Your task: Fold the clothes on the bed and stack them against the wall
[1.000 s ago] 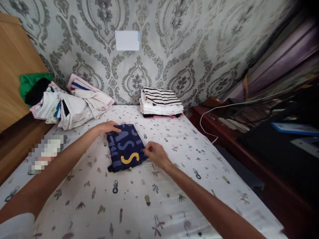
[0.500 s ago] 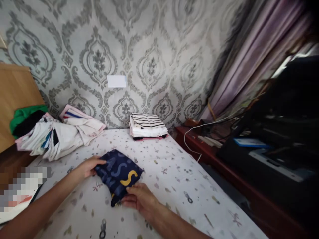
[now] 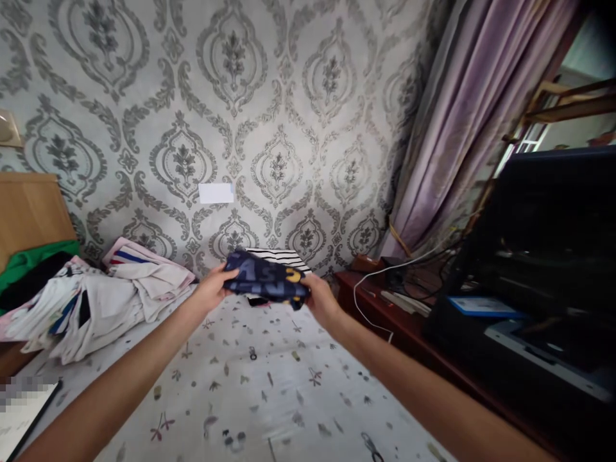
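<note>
Both arms reach out over the bed [image 3: 260, 398], and the two hands have a folded navy cloth [image 3: 267, 279] stretched between them. The left hand [image 3: 212, 289] is closed on its left end, thumb laid over the top near the edge; most of the fingers are tucked out of sight behind or under the fabric. The right hand [image 3: 321, 299] is clamped on the opposite end, thumb and fingers drawn together at the corner. The hands themselves are well apart, with the cloth filling the gap.

The cloth, printed with grey-blue shapes and a yellow one near the right hand, looks held up in front of the striped top [image 3: 283, 257] and hides much of the stack under it. From here I can't tell whether it touches that stack.

Over on the left side of the bed, well apart from the left hand, lies a loose heap of pale clothes [image 3: 108, 305], with a green garment [image 3: 38, 258] and a black one [image 3: 36, 282] at its far left, beside the wooden board [image 3: 31, 205]. A small white card [image 3: 216, 193] sits on the patterned wall [image 3: 279, 77] above the hands. To the right of the bed, a white cable [image 3: 357, 296] curls over the reddish-brown desk [image 3: 368, 305], near a purple curtain [image 3: 462, 109].
</note>
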Demonstrator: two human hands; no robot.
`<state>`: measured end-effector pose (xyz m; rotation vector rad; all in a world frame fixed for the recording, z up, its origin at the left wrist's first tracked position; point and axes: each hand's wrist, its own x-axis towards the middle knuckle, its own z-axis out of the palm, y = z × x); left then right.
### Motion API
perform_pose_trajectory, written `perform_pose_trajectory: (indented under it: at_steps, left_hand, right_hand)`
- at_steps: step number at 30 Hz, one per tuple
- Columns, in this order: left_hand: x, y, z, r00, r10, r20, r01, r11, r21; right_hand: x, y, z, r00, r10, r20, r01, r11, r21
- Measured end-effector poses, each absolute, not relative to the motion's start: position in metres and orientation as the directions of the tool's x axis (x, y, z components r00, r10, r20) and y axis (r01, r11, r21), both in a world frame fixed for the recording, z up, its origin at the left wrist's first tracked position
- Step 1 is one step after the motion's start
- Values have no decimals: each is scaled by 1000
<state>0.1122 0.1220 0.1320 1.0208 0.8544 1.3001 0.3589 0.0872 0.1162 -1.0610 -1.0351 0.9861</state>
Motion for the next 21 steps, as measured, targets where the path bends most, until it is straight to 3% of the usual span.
perform_pose_trajectory:
  at_steps: [4, 9, 12, 14, 17, 19, 21]
  left_hand:
    - [164, 182, 150, -16, 1000, -8, -431, 1, 902]
    - [203, 236, 111, -39, 983, -180, -397, 150, 905]
    - [206, 250, 91, -1, 978, -209, -382, 193, 904]
    - [203, 251, 88, 30, 979, -202, -378, 198, 904]
    - [197, 239, 92, 51, 982, -182, -359, 189, 914]
    - [189, 225, 90, 40, 986, -162, -328, 166, 930]
    - [171, 210, 81, 7, 990, -138, -268, 135, 954]
  right_hand:
    - [394, 178, 142, 370, 902, 221, 65, 212, -975]
    - [416, 246, 117, 482, 843, 239, 366, 54, -929]
    - [413, 256, 100, 490, 820, 296, 510, 6, -860]
    - [401, 257, 97, 410, 823, 393, 635, 51, -771]
    - [367, 260, 98, 117, 841, 529, 864, 176, -471]
    - [343, 265, 94, -30, 883, 468, 922, 205, -328]
    - [323, 272, 84, -65, 940, 335, 927, 181, -328]
